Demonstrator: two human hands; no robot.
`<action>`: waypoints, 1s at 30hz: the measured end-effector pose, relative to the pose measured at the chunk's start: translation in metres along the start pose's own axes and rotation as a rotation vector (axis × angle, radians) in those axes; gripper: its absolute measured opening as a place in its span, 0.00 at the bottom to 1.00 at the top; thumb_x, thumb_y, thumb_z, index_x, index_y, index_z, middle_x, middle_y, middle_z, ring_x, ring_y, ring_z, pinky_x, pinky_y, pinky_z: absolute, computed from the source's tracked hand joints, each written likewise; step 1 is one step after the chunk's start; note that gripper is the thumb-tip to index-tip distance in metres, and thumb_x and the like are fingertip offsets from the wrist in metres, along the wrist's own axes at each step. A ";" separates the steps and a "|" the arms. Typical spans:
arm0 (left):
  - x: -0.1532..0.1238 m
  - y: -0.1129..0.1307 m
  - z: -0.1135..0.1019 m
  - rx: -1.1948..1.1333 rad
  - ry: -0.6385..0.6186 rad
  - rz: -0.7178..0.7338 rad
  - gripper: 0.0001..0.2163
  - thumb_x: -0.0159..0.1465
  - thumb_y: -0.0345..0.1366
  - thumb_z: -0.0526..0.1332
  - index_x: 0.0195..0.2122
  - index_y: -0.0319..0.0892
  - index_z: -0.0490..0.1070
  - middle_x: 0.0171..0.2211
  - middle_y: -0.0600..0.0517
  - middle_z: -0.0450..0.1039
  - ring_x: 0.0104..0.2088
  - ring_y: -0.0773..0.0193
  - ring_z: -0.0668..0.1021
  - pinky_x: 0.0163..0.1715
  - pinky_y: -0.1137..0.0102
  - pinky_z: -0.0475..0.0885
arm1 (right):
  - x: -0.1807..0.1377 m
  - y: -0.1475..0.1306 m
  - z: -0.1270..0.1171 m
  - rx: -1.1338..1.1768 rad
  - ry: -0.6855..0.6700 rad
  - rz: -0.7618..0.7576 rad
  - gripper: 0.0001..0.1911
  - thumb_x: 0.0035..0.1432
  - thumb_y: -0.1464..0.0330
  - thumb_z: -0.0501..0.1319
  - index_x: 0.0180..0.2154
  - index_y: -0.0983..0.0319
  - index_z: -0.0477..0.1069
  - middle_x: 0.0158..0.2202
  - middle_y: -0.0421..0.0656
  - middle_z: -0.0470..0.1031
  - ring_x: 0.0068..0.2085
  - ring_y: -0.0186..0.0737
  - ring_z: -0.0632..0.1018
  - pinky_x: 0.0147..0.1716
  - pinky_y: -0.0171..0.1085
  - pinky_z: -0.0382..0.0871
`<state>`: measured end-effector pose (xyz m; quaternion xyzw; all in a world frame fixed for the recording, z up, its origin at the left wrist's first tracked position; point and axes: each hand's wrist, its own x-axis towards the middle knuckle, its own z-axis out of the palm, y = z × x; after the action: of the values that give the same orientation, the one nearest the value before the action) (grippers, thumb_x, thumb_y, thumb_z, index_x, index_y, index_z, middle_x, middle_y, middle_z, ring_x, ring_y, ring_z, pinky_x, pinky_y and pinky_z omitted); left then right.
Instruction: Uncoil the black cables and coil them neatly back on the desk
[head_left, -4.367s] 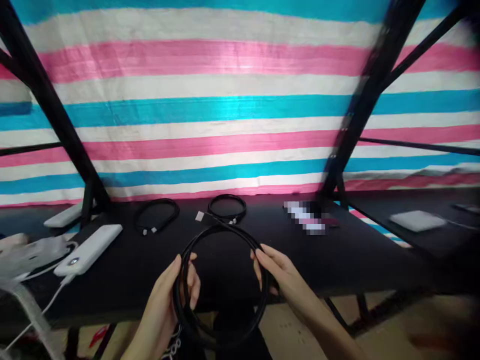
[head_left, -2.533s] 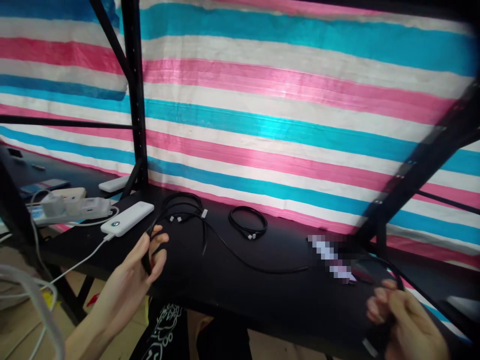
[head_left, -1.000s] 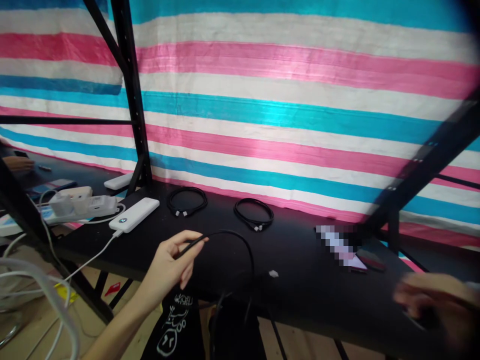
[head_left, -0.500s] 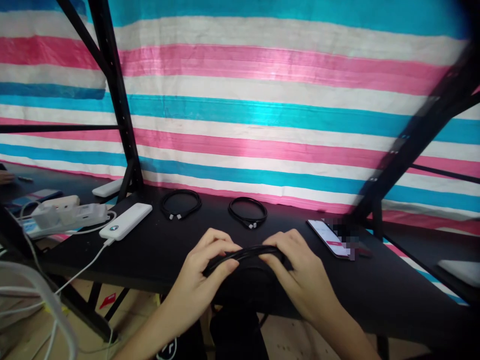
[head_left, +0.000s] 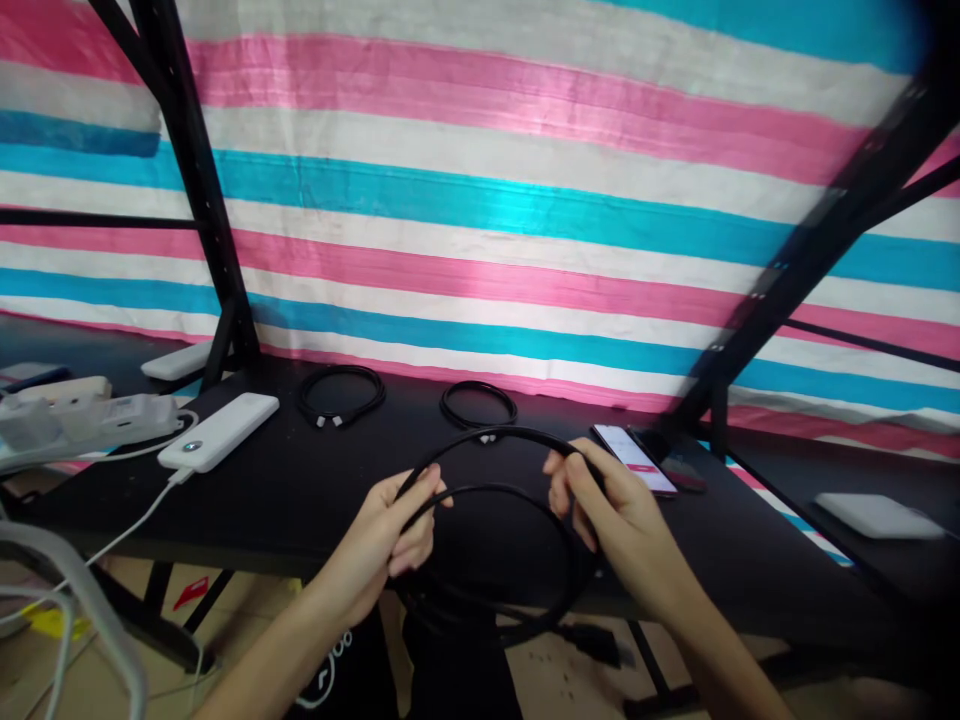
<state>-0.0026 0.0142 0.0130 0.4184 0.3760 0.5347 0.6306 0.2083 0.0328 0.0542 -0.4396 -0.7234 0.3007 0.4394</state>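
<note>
You had the cable [head_left: 517, 431] up in both hands, over the near edge of the table [head_left: 337, 480]. Your left hand [head_left: 409, 525] was clamped on it, thumb on top and fingers curled round, two strands running out of that grip. Your right hand [head_left: 607, 490] was clamped on it too, thumb and fingers together at the upper right of the loop. Between your hands one strand arched high, another lower, and the other loops hung in front of your legs [head_left: 457, 670]. A dark plug [head_left: 596, 643] dangled at lower right, too blurred to tell its type.

Past your hands, two black coils lay flat: the left coil [head_left: 302, 400] with its two pale tips side by side at the near edge, the right coil [head_left: 442, 405] partly behind your raised strand. The phone [head_left: 635, 460], screen lit, lay just beyond your right hand, a dim reddish item [head_left: 686, 477] beside it. On your left lay the white power bank [head_left: 217, 432], its cord [head_left: 131, 535] in the near end and trailing over the table edge, with white plugs [head_left: 139, 415] near it. A striped sheet [head_left: 450, 230] hung behind everything
</note>
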 end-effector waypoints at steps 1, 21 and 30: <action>0.000 0.004 -0.001 -0.049 -0.010 -0.019 0.16 0.59 0.48 0.61 0.29 0.39 0.67 0.09 0.66 0.44 0.10 0.79 0.47 0.11 0.80 0.48 | 0.000 0.001 0.002 0.001 -0.031 0.027 0.16 0.65 0.56 0.50 0.37 0.61 0.67 0.23 0.37 0.65 0.20 0.28 0.64 0.20 0.30 0.58; -0.017 0.010 -0.026 0.090 -0.396 -0.059 0.14 0.62 0.45 0.60 0.26 0.39 0.64 0.12 0.64 0.44 0.11 0.77 0.55 0.16 0.75 0.44 | -0.006 -0.001 -0.002 0.690 -0.181 0.356 0.19 0.49 0.59 0.67 0.38 0.61 0.63 0.18 0.28 0.42 0.19 0.23 0.42 0.17 0.28 0.33; -0.018 0.018 -0.024 -0.064 -0.272 -0.129 0.26 0.55 0.52 0.63 0.17 0.42 0.50 0.13 0.64 0.39 0.14 0.78 0.45 0.14 0.77 0.40 | -0.002 0.000 0.006 0.601 -0.604 0.261 0.22 0.56 0.53 0.60 0.36 0.67 0.71 0.17 0.30 0.46 0.19 0.24 0.47 0.17 0.30 0.39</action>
<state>-0.0337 0.0004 0.0217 0.4419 0.2960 0.4431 0.7216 0.2030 0.0301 0.0507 -0.2727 -0.6382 0.6654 0.2748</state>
